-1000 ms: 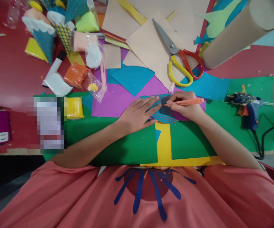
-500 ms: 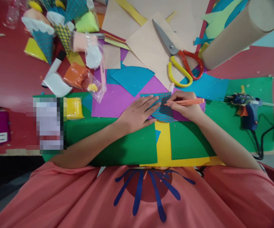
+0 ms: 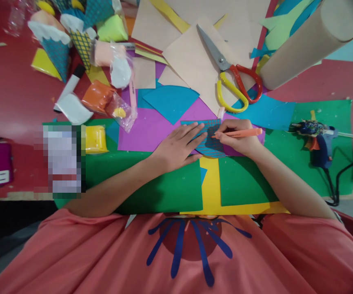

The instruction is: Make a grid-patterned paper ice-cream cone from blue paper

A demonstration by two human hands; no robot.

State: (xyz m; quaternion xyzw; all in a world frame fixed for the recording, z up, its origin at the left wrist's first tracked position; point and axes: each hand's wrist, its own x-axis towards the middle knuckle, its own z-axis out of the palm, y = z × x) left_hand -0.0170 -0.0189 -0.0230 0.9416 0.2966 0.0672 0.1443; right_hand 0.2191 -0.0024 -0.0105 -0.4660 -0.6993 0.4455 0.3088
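My left hand (image 3: pixel 180 145) lies flat with its fingers spread, pressing on a blue paper piece (image 3: pixel 208 150) marked with a grid of reddish lines. Its fingers cover the left part of that piece. In my right hand (image 3: pixel 239 136), pinched between thumb and fingers, is an orange marker (image 3: pixel 246 133). The marker's tip rests on or just above the gridded paper; exact contact is hard to make out. Beneath it lies a purple sheet (image 3: pixel 139 134). A plain blue paper sector (image 3: pixel 172 101) sits just beyond my hands.
Scissors (image 3: pixel 223 65) with red and yellow handles lie on beige sheets ahead. A beige roll (image 3: pixel 305 45) stands tilted at the right, near a glue gun (image 3: pixel 318 143). Paper cones (image 3: pixel 54 51) and clay packets (image 3: pixel 98 97) crowd the left. Green sheets (image 3: pixel 160 183) lie under my arms.
The marker and my right hand have shifted very slightly, with the tip a little lower on the gridded paper. My left hand stays in place.
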